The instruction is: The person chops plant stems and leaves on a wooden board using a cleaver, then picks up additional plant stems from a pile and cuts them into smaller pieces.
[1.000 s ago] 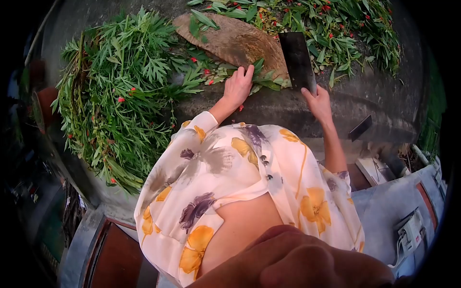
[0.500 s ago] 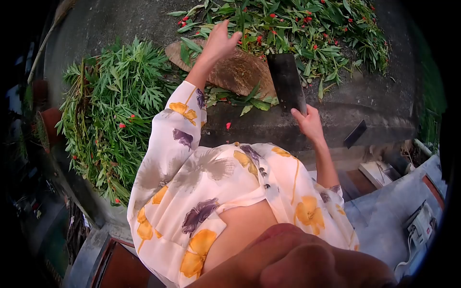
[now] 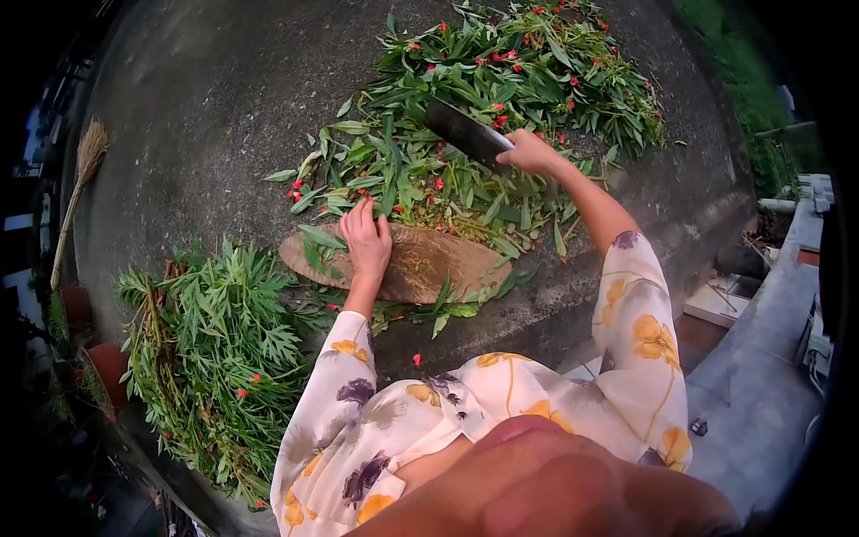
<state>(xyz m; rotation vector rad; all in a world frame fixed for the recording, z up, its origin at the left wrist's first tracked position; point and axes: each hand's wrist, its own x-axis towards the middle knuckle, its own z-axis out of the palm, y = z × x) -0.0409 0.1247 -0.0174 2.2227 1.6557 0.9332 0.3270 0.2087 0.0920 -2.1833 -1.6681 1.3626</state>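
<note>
My right hand (image 3: 530, 152) is closed round the handle of a dark cleaver (image 3: 465, 131), whose broad blade points left over the pile of cut leafy stems with red flowers (image 3: 510, 85). Over the far left part of the wooden board (image 3: 438, 264), my left hand (image 3: 367, 240) reaches forward with its fingers a little apart. Loose green leaves (image 3: 320, 243) lie beside that hand on the board. Whether its fingertips touch the leaves beyond the board is hard to tell.
A heap of feathery green plants (image 3: 224, 349) lies at the left on the concrete surface (image 3: 215, 134). Farther left are a straw broom (image 3: 88, 161) and a brown pot (image 3: 107, 374). A white box (image 3: 716, 302) stands at the right, below the surface's edge.
My right hand has carried the cleaver forward and left over the leafy pile. My left hand first reached forward past the board and now is over its left part. The view has shifted.
</note>
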